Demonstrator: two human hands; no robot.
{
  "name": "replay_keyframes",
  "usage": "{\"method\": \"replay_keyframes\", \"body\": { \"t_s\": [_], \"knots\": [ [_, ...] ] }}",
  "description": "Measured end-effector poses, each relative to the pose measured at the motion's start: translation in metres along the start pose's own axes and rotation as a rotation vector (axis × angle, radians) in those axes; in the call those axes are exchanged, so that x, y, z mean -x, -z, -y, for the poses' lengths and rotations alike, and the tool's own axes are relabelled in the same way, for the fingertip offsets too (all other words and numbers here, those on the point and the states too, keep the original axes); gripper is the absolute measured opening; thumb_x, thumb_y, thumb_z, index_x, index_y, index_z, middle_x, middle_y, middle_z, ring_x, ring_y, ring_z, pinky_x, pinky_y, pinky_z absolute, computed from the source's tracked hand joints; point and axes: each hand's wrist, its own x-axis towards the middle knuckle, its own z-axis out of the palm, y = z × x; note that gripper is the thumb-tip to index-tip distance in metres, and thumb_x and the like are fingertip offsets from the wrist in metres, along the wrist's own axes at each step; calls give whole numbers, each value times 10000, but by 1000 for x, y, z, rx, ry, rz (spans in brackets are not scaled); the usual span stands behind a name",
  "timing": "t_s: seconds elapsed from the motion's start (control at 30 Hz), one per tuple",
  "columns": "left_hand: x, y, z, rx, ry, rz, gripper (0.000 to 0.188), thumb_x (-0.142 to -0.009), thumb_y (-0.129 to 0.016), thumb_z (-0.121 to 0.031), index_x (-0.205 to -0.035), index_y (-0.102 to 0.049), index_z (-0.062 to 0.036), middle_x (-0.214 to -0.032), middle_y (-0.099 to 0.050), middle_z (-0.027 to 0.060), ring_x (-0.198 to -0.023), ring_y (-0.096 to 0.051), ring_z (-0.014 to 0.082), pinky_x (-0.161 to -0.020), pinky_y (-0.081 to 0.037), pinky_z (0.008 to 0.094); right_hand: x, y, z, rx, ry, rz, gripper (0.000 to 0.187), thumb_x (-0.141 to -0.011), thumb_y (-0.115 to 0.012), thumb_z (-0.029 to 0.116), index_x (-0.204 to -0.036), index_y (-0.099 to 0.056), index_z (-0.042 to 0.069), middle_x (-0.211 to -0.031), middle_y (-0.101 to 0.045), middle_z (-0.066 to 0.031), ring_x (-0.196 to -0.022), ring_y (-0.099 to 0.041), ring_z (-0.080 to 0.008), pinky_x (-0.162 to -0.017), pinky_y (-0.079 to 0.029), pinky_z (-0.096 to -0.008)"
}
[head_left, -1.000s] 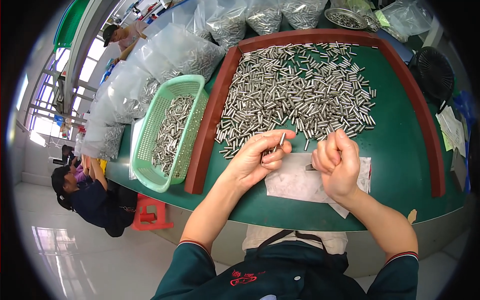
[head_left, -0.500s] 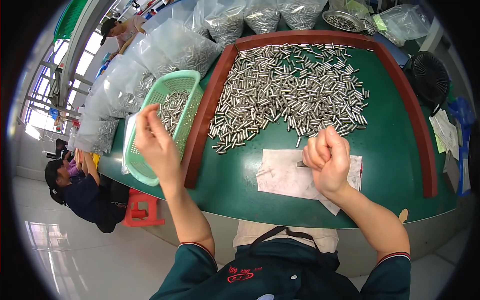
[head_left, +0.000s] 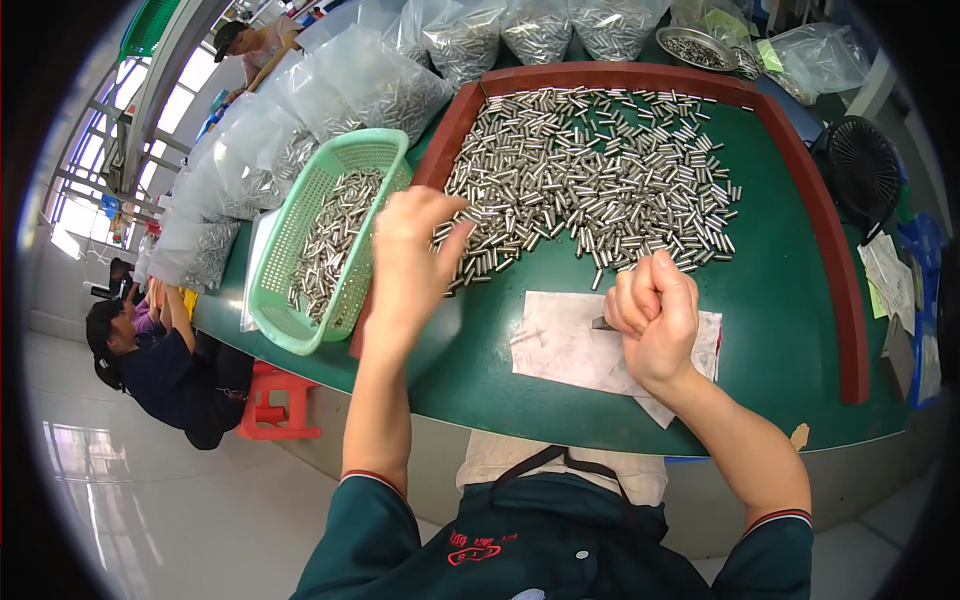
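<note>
Hovering unclenched by the red-brown rail [head_left: 449,133] is the left hand [head_left: 413,250]; shiny metal cylinders [head_left: 590,190] are lying heaped on the green tabletop [head_left: 780,280], likely light, stiff, slippery, best pinched mid-length; the right hand [head_left: 655,318] is clutching a dark flat piece [head_left: 602,323].

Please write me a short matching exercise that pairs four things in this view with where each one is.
Things:
1. Mint-green basket
2. Pale cloth
3. Black fan
4. Red stool

Places:
A. On the green table, partly hidden by the right hand
B. Near a person in dark clothing
C. Left of the red-brown frame, holding metal pins
D. Right of the frame

Pairs: 1-C, 2-A, 3-D, 4-B
</note>
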Motion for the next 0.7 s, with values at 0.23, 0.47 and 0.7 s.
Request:
{"method": "replay_keyframes", "body": {
  "t_s": [0.23,0.47,0.7],
  "knots": [
    [-8,-52,-24,16,-326,230,104,-659,-618,-59,-761,-603,-47,-727,-494,40,-732,-470,210,-682,-347,326,-2,0,-1,-51,3,23,419,-903,-311,233,-508,-264,105,-417,-252,12,-386,-187,-73,-377,-168,-231],
    [-3,-65,-18,-63,-432,227,38,-631,-526,-108,-604,-532,-82,-684,-454,33,-747,-463,184,-708,-332,313,2,-4,-2,-73,-38,-25,425,-905,-311,261,-512,-249,110,-422,-226,18,-370,-152,-71,-376,-168,-228],
    [-15,-61,-26,-89,-522,222,49,-637,-529,-100,-603,-501,-78,-691,-461,28,-741,-462,174,-700,-329,311,2,-2,-1,-38,-19,-37,438,-908,-300,310,-512,-234,132,-406,-204,28,-360,-122,-81,-372,-141,-244]
  ]
}}
